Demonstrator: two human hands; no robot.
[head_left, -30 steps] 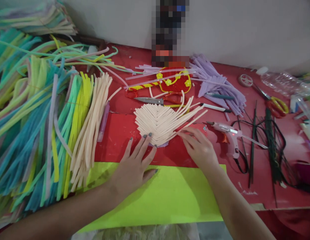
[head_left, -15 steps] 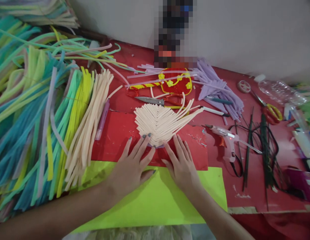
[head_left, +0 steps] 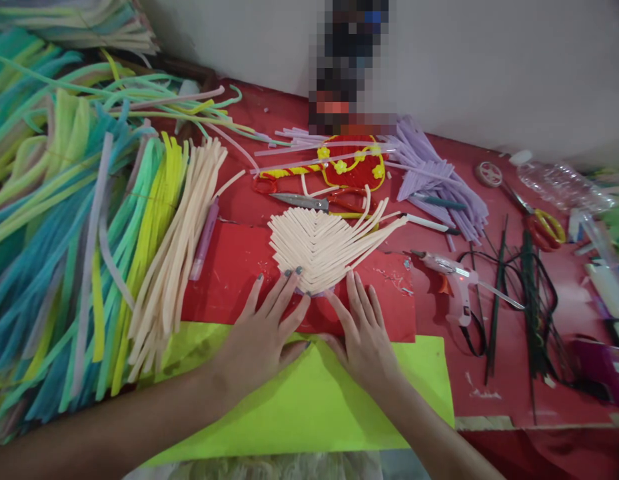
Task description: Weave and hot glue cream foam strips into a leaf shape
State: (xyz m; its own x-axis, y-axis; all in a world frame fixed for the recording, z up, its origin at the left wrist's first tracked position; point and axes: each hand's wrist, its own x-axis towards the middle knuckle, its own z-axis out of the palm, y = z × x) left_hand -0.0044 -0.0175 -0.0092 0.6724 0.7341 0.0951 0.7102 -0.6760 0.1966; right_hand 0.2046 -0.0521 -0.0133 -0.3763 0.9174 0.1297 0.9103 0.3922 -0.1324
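A heart-shaped piece woven from cream foam strips (head_left: 325, 244) lies on a red sheet (head_left: 229, 273). My left hand (head_left: 266, 333) rests flat with spread fingers, its fingertips touching the piece's lower left edge. My right hand (head_left: 366, 330) lies flat beside it, fingers stretched out and touching the piece's lower tip. Both wrists sit over a lime green sheet (head_left: 309, 407). Neither hand holds anything.
Bundles of coloured foam strips (head_left: 79, 220) fill the left, with cream strips (head_left: 182, 247) nearest. A pink glue gun (head_left: 454, 280), dark wires (head_left: 529, 300), scissors (head_left: 309, 200), yellow-handled scissors (head_left: 542, 220), lilac strips (head_left: 434, 173), a plastic bottle (head_left: 559, 177) and a red ornament (head_left: 352, 163) lie around.
My right hand moved left from the loose strip ends near the glue gun to the piece's lower tip and flattened there. The left hand stayed put.
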